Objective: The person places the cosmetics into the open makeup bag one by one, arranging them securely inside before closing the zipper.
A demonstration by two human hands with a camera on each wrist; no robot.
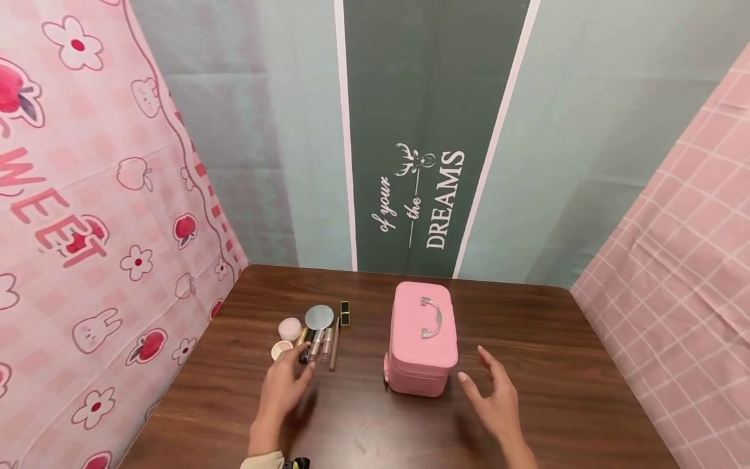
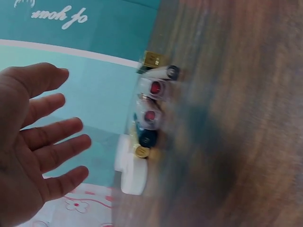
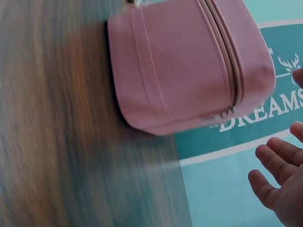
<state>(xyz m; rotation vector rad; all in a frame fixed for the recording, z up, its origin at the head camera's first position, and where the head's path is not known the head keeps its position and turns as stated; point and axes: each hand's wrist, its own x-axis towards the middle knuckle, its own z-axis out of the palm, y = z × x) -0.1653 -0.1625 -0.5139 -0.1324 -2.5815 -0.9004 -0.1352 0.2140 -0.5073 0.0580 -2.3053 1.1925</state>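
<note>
A pink cosmetic case (image 1: 423,326) with a clear handle (image 1: 432,318) on its lid stands upright on the table, lid down. Its zipper (image 3: 229,56) shows in the right wrist view. My right hand (image 1: 495,397) hovers at the case's right front corner, fingers spread, holding nothing. Above the table, near the front of a cosmetics group, is my left hand (image 1: 283,384), its fingers apart and empty in the left wrist view. That group includes two clear-cased lip tubes (image 2: 155,88), a dark tube (image 2: 147,138), a gold-ended tube (image 2: 142,151) and a brown pencil (image 1: 334,348).
Behind the tubes lie a round silver disc (image 1: 319,317), a pink round jar (image 1: 290,329) and a small black-and-gold case (image 1: 345,313). A cream round container (image 1: 282,350) sits by the left hand. Fabric hangs around the wooden table (image 1: 527,339) at the back and sides.
</note>
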